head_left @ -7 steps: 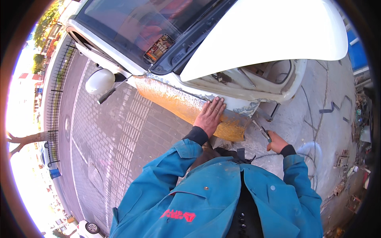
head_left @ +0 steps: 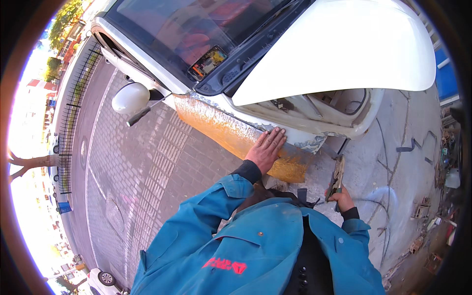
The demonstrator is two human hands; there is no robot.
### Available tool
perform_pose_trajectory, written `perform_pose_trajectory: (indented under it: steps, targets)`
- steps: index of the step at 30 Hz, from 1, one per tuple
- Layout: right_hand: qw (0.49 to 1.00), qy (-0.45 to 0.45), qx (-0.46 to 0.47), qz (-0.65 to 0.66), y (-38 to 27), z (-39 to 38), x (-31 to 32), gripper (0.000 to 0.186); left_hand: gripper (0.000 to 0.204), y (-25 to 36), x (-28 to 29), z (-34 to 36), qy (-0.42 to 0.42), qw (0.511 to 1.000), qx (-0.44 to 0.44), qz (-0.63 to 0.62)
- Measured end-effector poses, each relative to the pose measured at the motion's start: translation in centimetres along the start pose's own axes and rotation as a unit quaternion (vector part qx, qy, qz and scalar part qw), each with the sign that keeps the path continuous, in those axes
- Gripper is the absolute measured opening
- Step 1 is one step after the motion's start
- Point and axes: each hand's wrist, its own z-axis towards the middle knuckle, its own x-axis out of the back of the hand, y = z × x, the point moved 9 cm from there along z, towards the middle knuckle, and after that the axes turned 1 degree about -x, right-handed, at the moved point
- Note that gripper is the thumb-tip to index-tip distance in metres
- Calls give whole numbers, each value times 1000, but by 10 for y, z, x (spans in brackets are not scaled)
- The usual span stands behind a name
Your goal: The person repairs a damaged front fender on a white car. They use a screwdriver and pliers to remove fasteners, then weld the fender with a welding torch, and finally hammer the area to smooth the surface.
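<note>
My left hand (head_left: 264, 150) lies flat, fingers extended, on a rusty orange metal panel (head_left: 209, 123) along the front side of a white vehicle, where the panel meets scraped white bodywork (head_left: 312, 132). My right hand (head_left: 342, 199) is wrapped round a metal pliers-like tool (head_left: 338, 174), which points up toward the panel's right end; whether its jaws touch anything I cannot tell. Above, a raised white body panel (head_left: 339, 49) partly covers the front recess. A white side mirror (head_left: 129, 97) and a dark-handled rod (head_left: 139, 116) are at the left of the panel.
The windshield (head_left: 182, 29) is at the top. Paving (head_left: 128, 162) and a fence (head_left: 78, 88) lie to the left, with a tree branch and parked cars. On the right are concrete ground, cables, bent dark strips (head_left: 408, 147) and clutter along the edge.
My right hand has moved downward and turned the tool more upright. The vehicle and my left hand appear slightly lower and to the right in the picture.
</note>
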Motion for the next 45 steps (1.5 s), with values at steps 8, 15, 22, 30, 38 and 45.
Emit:
perform_pose_trajectory:
  steps: [8, 15, 22, 30, 38, 45]
  targets:
    - [939, -73, 165, 294, -92, 49, -152, 27, 92, -2, 0, 2, -4, 1000, -21, -13]
    - [946, 72, 182, 259, -99, 83, -179, 27, 87, -6, 6, 3, -2, 999, -42, -27]
    - [945, 139, 178, 238, -92, 81, -178, 29, 56, -97, 102, -30, 213, 963, -65, -148]
    - [939, 189, 154, 240, -90, 78, -177, 28, 77, -363, 151, 2, 275, 936, 217, 33]
    - [931, 215, 155, 253, -87, 79, -176, 29, 109, -425, 140, 72, 203, 929, 296, 94]
    - [929, 233, 160, 241, -85, 79, -176, 27, 50, -370, 205, 29, 509, 828, 227, -61]
